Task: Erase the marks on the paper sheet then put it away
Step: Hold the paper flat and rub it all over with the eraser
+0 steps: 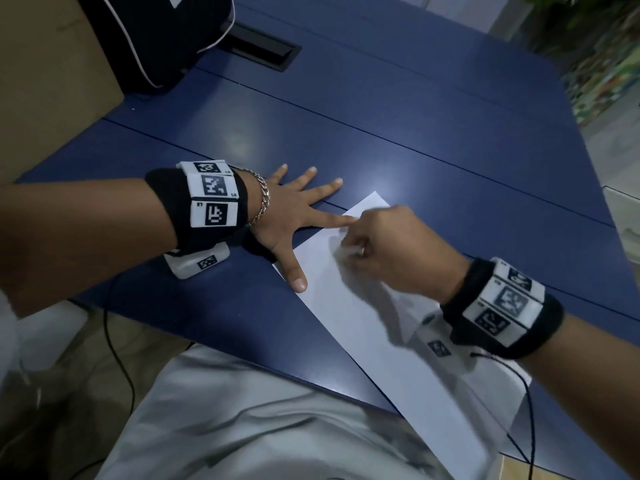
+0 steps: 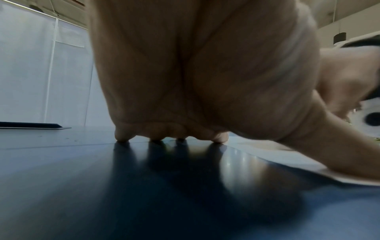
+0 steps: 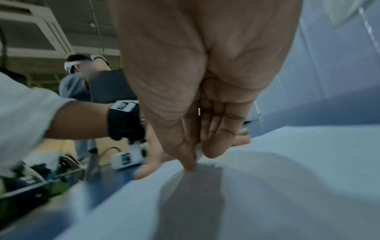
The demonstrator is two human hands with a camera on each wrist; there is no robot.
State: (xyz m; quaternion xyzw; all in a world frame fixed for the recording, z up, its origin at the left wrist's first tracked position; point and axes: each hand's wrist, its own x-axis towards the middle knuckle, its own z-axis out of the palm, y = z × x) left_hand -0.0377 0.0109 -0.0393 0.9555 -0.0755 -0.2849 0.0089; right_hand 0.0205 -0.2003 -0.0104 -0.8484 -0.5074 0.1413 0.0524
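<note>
A white paper sheet [image 1: 374,327] lies slanted on the blue table [image 1: 415,109], its near end hanging over the table's front edge. My left hand [image 1: 294,209] is spread flat, with the index finger and thumb pressing the sheet's far left edge; the other fingers rest on the table. My right hand [image 1: 377,244] is bunched over the sheet's far end and pinches a small white eraser [image 3: 198,151] between thumb and fingers, its tip against the paper [image 3: 267,186]. No marks are clear on the sheet. In the left wrist view the left palm [image 2: 195,73] fills the frame, fingertips down.
A dark bag [image 1: 152,36] and a black cable slot [image 1: 263,48] sit at the table's far left, next to a cardboard box [image 1: 45,81]. A small white tagged block [image 1: 197,263] lies under my left wrist. Another person [image 3: 80,81] stands behind.
</note>
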